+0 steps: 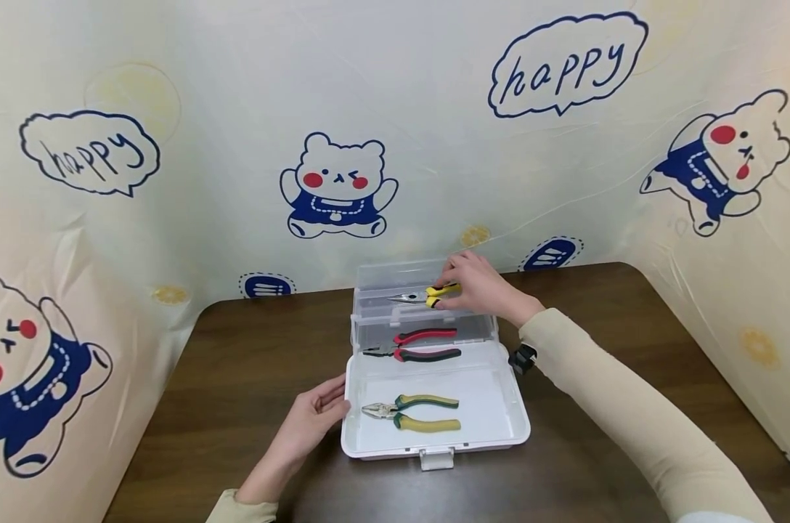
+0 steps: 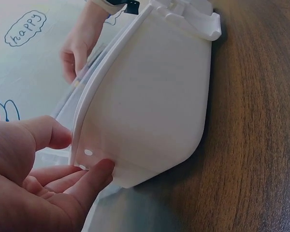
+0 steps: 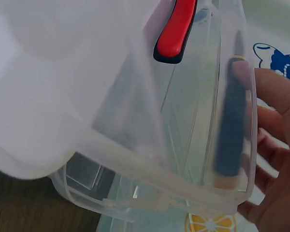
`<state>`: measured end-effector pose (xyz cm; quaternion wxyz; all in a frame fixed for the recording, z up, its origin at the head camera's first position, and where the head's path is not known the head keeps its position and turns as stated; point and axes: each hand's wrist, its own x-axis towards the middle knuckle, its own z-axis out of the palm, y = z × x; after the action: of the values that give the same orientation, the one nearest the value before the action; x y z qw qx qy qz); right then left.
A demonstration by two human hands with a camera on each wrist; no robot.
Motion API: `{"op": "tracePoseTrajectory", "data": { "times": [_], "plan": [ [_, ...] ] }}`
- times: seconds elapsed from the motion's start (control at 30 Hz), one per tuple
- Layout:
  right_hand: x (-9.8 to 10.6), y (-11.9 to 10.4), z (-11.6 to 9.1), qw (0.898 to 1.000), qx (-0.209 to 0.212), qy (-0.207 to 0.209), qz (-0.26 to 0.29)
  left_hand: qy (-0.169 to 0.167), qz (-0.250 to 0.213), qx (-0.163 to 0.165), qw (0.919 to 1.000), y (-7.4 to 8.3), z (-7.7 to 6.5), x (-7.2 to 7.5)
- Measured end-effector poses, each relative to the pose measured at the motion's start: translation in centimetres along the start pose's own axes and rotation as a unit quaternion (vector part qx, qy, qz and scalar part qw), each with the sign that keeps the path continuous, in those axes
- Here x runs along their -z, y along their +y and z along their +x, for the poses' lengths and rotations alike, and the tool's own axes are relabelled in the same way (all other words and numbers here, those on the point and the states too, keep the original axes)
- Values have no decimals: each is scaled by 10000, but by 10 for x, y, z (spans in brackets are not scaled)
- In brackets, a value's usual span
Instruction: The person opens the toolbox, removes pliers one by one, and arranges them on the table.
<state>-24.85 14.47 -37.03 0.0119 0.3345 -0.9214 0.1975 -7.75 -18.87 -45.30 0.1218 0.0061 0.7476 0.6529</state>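
Observation:
A white toolbox point(image 1: 493, 399) lies open, its clear lid point(image 1: 387, 272) folded back. At its left edge, my left hand point(image 1: 306, 423) pinches the rim between thumb and fingers. My right hand point(image 1: 481, 288) holds needle-nose pliers point(image 1: 433, 292) with yellow and black handles over the lid section, tip pointing left. Its palm side is hidden in the head view. Pliers with red and black handles point(image 1: 434, 356) lie in the middle section. Combination pliers with green and yellow handles point(image 1: 429, 424) rest on the box's white bottom.
The box stands on a dark wooden table point(image 1: 238, 378). A printed cloth point(image 1: 225, 109) hangs behind and on both sides, close to the table's far edge. A clear latch point(image 1: 437, 459) sticks out at the box's front.

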Motion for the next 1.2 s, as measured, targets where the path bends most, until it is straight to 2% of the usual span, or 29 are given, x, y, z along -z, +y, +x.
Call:
{"op": "tracePoseTrajectory", "data": {
  "times": [0.2,0.63,0.87,1.2],
  "plan": [
    [-1,0,-3,9990,336,298,21,93,22,55,9999,-1,-1,-2],
    [11,0,-18,9974,-244,514,434,195,85,38,9998,-3,1,-3],
    [17,18,-47,9933,-588,754,655,254,64,95,9996,-4,4,-2],
    [22,51,-101,9870,-1164,1035,406,278,96,110,9995,-4,3,-1]
  ]
}}
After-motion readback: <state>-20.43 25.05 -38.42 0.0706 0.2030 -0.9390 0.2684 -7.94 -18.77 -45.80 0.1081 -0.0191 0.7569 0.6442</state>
